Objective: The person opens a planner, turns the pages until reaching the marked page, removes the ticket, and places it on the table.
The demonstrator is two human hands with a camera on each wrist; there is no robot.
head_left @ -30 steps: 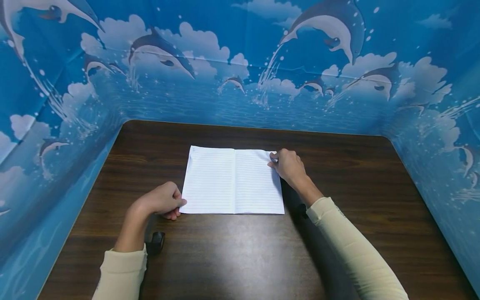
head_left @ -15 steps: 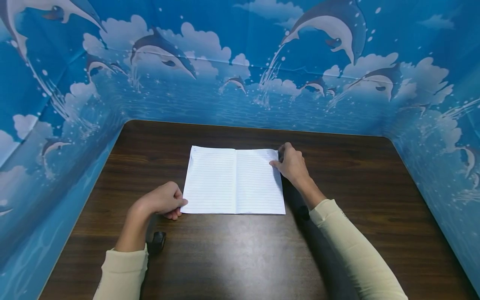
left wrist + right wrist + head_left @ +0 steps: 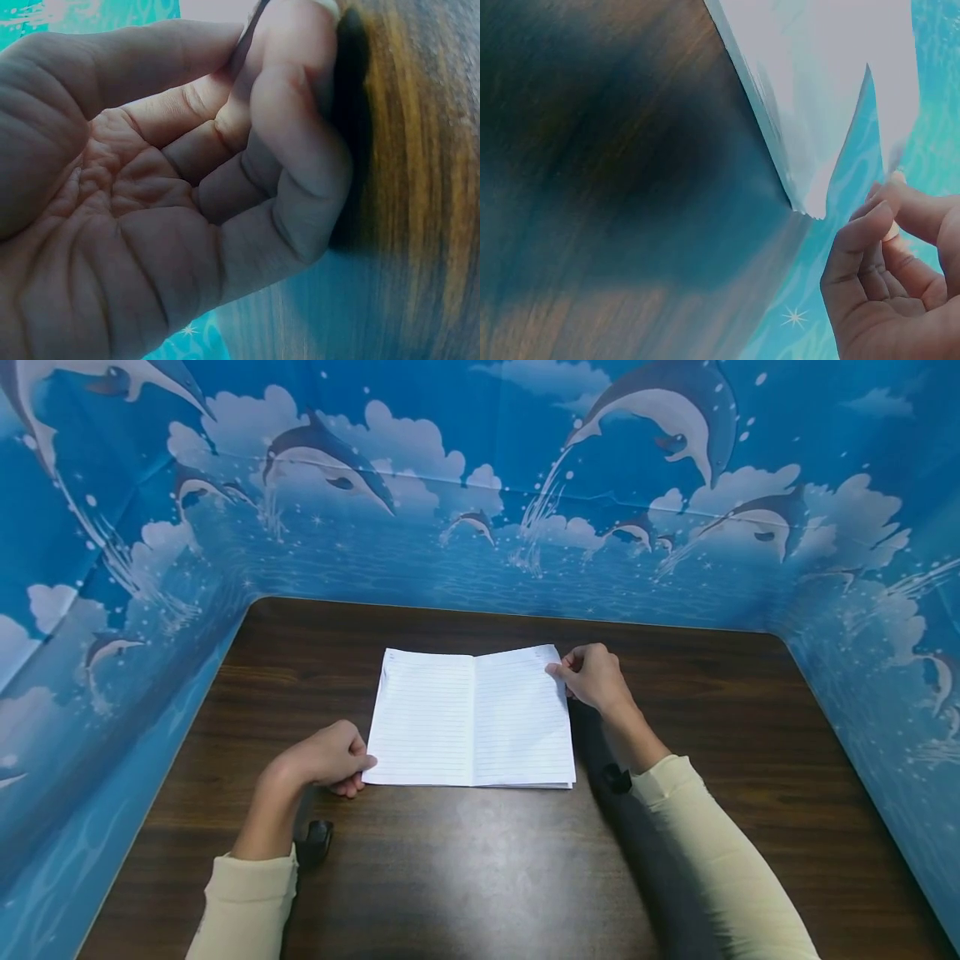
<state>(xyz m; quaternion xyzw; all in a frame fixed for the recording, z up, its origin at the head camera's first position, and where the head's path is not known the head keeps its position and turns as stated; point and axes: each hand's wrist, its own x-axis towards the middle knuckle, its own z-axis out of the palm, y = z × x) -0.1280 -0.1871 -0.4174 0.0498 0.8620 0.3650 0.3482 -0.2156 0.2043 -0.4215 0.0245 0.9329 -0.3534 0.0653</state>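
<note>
An open notebook [image 3: 427, 718] with ruled white pages lies on the table. At its lower left corner, my left hand [image 3: 326, 756] pinches the edge between thumb and curled fingers; the left wrist view shows that hand [image 3: 195, 150] from the palm side. My right hand [image 3: 596, 677] pinches the upper right corner of a page [image 3: 521, 710] between thumb and fingertips. In the right wrist view this page [image 3: 896, 97] stands lifted at the corner, apart from the pages below, with the right hand [image 3: 900, 270] holding its tip.
The dark wood-grain table [image 3: 465, 877] carries the notebook. A blue curtain [image 3: 450, 568] printed with dolphins surrounds its back and sides. A small black device [image 3: 315, 842] sits at the left wrist, and another dark piece [image 3: 617, 778] shows by the right wrist.
My right hand has shifted slightly right and now lifts the right page's upper corner off the pages beneath. The left hand stays at the lower left corner.
</note>
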